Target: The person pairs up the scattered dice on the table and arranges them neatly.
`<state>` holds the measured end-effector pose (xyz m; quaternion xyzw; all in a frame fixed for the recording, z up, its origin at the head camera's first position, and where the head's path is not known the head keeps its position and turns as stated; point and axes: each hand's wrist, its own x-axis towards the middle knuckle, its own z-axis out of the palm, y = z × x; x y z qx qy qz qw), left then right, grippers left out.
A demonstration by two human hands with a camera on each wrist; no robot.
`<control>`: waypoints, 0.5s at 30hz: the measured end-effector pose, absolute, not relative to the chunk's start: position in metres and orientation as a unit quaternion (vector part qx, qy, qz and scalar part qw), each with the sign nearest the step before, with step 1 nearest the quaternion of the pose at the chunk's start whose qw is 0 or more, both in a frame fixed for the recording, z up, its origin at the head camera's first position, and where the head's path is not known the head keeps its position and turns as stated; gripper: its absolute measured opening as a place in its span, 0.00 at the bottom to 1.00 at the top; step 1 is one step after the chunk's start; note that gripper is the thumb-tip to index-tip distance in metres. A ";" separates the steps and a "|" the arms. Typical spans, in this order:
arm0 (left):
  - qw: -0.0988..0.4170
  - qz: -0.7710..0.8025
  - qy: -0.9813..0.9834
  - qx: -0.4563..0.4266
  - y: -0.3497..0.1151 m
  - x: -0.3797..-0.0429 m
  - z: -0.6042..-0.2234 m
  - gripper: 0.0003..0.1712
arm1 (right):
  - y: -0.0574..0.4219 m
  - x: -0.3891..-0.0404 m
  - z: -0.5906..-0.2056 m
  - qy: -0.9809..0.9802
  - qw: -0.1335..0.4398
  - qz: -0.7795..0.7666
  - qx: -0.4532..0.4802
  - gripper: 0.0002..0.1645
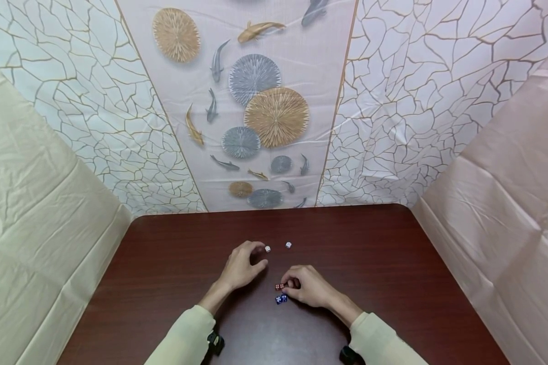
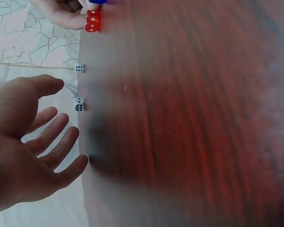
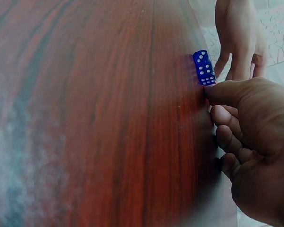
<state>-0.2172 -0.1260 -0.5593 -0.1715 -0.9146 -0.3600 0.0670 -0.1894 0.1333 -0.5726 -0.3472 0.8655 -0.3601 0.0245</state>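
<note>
Two white dice lie apart on the table: one die point(image 1: 268, 249) by the index fingertip of my left hand point(image 1: 242, 264), the other die point(image 1: 288, 245) farther right. The left hand holds nothing, its fingers spread and loosely bent. My right hand point(image 1: 311, 287) pinches the right one of two red dice point(image 1: 279, 287), which sit side by side, between thumb and index finger. Just nearer to me are two touching blue dice point(image 1: 280, 299), close to the right thumb. In the right wrist view the blue dice point(image 3: 204, 67) and thumb hide most of the red.
Everything stands on a dark red-brown wooden table point(image 1: 173, 284). A patterned cloth point(image 1: 274, 167) with fish and round leaves hangs behind its far edge. Plain pale cloths point(image 1: 41, 203) drape along both sides.
</note>
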 end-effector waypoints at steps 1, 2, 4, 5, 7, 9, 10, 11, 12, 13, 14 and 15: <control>0.070 -0.358 -0.916 -0.171 -0.126 -0.218 -0.560 0.23 | 0.133 -0.189 -0.573 0.866 0.025 -0.360 -0.346 0.06; 0.073 -0.355 -0.916 -0.170 -0.126 -0.220 -0.560 0.23 | 0.133 -0.189 -0.573 0.866 0.025 -0.361 -0.345 0.05; 0.078 -0.352 -0.917 -0.168 -0.125 -0.223 -0.560 0.22 | 0.133 -0.189 -0.573 0.867 0.028 -0.361 -0.342 0.05; 0.081 -0.351 -0.918 -0.167 -0.125 -0.224 -0.561 0.22 | 0.134 -0.188 -0.573 0.867 0.029 -0.362 -0.341 0.05; 0.081 -0.350 -0.919 -0.164 -0.124 -0.226 -0.561 0.21 | 0.134 -0.188 -0.573 0.868 0.031 -0.362 -0.339 0.05; 0.082 -0.346 -0.920 -0.162 -0.123 -0.228 -0.562 0.21 | 0.134 -0.188 -0.573 0.868 0.032 -0.362 -0.339 0.05; 0.083 -0.345 -0.921 -0.161 -0.123 -0.229 -0.562 0.21 | 0.134 -0.188 -0.573 0.868 0.033 -0.361 -0.339 0.05; 0.083 -0.344 -0.922 -0.160 -0.123 -0.230 -0.563 0.21 | 0.134 -0.188 -0.573 0.868 0.033 -0.361 -0.339 0.05; 0.083 -0.343 -0.922 -0.159 -0.122 -0.231 -0.563 0.21 | 0.134 -0.188 -0.573 0.868 0.033 -0.360 -0.339 0.05; 0.083 -0.341 -0.923 -0.158 -0.122 -0.232 -0.563 0.21 | 0.134 -0.188 -0.573 0.868 0.034 -0.360 -0.339 0.05; 0.082 -0.340 -0.923 -0.157 -0.121 -0.233 -0.563 0.21 | 0.134 -0.188 -0.573 0.868 0.033 -0.360 -0.340 0.04; 0.082 -0.339 -0.924 -0.155 -0.121 -0.233 -0.563 0.20 | 0.134 -0.188 -0.573 0.868 0.033 -0.360 -0.340 0.04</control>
